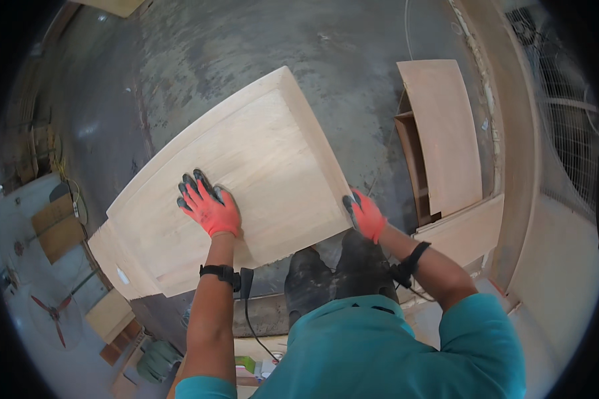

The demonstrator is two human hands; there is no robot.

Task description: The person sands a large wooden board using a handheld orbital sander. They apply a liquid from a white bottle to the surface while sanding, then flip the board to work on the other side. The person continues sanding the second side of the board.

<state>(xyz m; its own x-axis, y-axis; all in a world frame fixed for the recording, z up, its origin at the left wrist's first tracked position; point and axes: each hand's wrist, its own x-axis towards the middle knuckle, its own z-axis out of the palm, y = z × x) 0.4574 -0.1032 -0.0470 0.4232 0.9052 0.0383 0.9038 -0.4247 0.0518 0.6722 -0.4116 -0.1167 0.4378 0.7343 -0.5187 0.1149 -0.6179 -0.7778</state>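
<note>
A large pale wooden panel (273,159) with raised border strips lies at a slant in front of me. My left hand (213,207), in a red glove with dark fingertips, rests flat on its face with the fingers spread. At the panel's right edge, my right hand (367,217) in a matching glove has its fingers bent around the rim, the underside of that grip being hidden. The lower left end of the panel sits against another pale board (123,266) with a small white spot on it.
On the right, a wooden board (442,126) leans over an open brown box frame (412,159), with more boards (466,229) stacked nearby. A caged fan (52,312) stands at left. Grey stained concrete floor (213,46) extends beyond the panel. Cords hang from my wrist straps (223,274).
</note>
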